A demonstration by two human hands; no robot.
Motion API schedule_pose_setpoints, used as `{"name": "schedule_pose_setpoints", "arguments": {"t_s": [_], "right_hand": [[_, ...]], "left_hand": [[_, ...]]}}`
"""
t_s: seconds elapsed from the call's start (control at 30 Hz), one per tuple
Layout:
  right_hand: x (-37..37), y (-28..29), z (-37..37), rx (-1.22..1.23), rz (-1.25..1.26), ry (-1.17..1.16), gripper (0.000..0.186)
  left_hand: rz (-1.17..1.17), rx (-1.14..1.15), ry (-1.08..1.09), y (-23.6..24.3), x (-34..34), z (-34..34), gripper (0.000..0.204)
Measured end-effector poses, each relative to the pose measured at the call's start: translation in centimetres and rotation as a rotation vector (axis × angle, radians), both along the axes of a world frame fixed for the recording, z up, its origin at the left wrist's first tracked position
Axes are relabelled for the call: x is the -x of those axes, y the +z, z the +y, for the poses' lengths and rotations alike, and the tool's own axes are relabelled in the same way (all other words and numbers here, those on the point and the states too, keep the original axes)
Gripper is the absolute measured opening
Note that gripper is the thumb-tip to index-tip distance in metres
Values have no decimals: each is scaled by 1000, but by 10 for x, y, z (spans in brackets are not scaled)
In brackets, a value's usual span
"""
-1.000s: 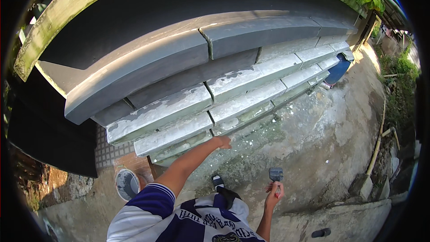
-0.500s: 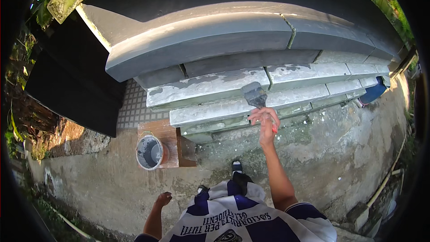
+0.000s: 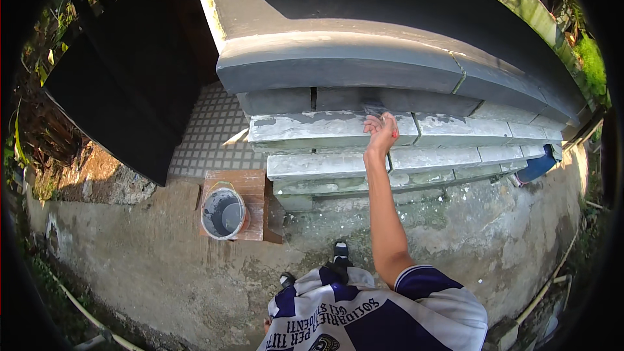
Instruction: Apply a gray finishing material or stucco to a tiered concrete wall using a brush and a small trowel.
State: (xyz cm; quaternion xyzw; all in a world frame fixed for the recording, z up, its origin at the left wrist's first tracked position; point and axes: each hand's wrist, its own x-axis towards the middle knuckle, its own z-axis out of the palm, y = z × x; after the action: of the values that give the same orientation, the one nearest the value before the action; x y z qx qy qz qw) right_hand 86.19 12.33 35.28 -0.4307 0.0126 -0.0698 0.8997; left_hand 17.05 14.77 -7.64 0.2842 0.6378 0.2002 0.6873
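Your right arm (image 3: pixel 383 214) reaches far out in front of your shirt (image 3: pixel 403 325), almost straight. Your right hand (image 3: pixel 381 127) is the farthest from the shirt, fingers curled. A tiny bit of your left hand (image 3: pixel 267 325) peeks out at the shirt's left edge.

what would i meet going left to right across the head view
Black panel → bucket → farther sandaled foot → right hand with the brush → blue object

One brush (image 3: pixel 373 106), one bucket (image 3: pixel 212 210) (plus two sandals (image 3: pixel 340 251))
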Motion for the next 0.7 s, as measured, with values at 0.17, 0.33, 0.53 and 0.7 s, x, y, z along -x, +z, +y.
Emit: {"name": "schedule_pose_setpoints", "arguments": {"t_s": [0.17,0.33,0.53,0.7], "right_hand": [[9,37,8,-98,-389,16,20],[-13,-30,-16,-119,-419,94,19],[-2,-2,2,18,136,39,18],[-13,27,-13,-182,-457,-33,19]], "left_hand": [[-130,29,180,-24,20,40,11],[-9,-192,-16,14,-33,104,12],[-68,-372,-106,37,-75,145,14],[-62,-297,-211,20,-93,131,17]]}}
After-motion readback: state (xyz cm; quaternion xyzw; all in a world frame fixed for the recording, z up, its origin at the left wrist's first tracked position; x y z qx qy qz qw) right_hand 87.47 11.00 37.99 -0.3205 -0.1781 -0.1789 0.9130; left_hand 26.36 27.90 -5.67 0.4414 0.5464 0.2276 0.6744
